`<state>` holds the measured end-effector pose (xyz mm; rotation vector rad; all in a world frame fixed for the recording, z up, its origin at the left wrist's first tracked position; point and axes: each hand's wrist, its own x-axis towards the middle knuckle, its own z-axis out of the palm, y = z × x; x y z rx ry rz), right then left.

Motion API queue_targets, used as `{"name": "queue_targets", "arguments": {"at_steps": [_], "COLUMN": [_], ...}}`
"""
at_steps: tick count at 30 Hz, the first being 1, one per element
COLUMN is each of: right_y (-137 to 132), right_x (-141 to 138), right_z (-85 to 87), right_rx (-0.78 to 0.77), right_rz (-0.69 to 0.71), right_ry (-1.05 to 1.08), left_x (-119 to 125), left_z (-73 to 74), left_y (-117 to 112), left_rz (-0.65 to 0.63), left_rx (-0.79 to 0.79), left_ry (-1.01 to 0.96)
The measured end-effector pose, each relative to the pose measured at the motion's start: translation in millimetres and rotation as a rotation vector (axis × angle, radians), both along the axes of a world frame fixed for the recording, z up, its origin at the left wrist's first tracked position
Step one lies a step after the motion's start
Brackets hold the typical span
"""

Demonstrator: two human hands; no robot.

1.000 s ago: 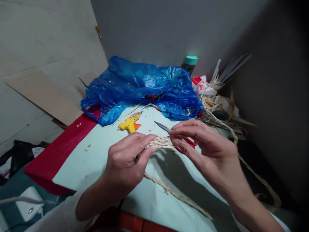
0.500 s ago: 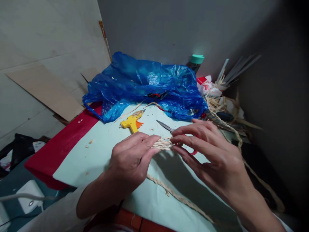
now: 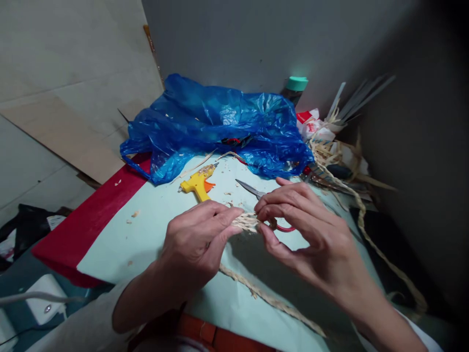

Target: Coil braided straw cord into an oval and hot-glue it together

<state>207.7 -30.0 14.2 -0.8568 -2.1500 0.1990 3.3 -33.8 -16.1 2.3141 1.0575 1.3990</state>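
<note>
A small piece of pale braided straw point(image 3: 246, 222) is held above the table between both hands. My left hand point(image 3: 196, 239) grips its left end between thumb and fingers. On its right end, my right hand point(image 3: 315, 230) has thumb and fingertips closed, with the fingers curved. Scissors point(image 3: 247, 188) with red handles lie just behind my right hand, which partly hides them. A yellow glue gun point(image 3: 198, 186) with an orange trigger rests on the table beyond my left hand. From under the left hand, a straw braid point(image 3: 273, 300) runs toward the front right.
A crumpled blue plastic bag point(image 3: 220, 117) covers the table's back. Behind it stands a green-capped container point(image 3: 296, 84). Straw strands point(image 3: 324, 151) and a long braid point(image 3: 361, 215) are at the right. The pale green cover point(image 3: 110, 244) bears scraps; a white power adapter point(image 3: 46, 298) sits lower left.
The view has shifted slightly. My right fingers have curled in closer on the right end of the braided straw. My left hand keeps its grip.
</note>
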Motion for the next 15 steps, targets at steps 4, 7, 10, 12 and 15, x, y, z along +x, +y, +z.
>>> {"name": "queue_targets", "arguments": {"at_steps": [4,7,10,12,15], "right_y": [1,1,0,-1,-4], "right_x": [-6,-5,1,6,9], "right_z": [-4.7,-4.4,-0.5,2.5,4.2], "right_rx": [-0.028,-0.045,-0.093,-0.177,-0.281], "right_rz": [-0.009,-0.008,-0.01,-0.017,-0.001], "right_ry": [0.048,0.054,0.033,-0.007,-0.087], "left_x": [0,-2,-3,-3,-1], "left_z": [0.7,0.1,-0.5,-0.3,0.9], "left_y": [-1,1,2,3,3], "left_rz": [-0.014,-0.014,-0.001,-0.008,-0.015], "left_rx": [-0.039,-0.017,0.004,0.009,0.009], "left_ry": [-0.004,0.002,-0.012,-0.023,-0.03]}}
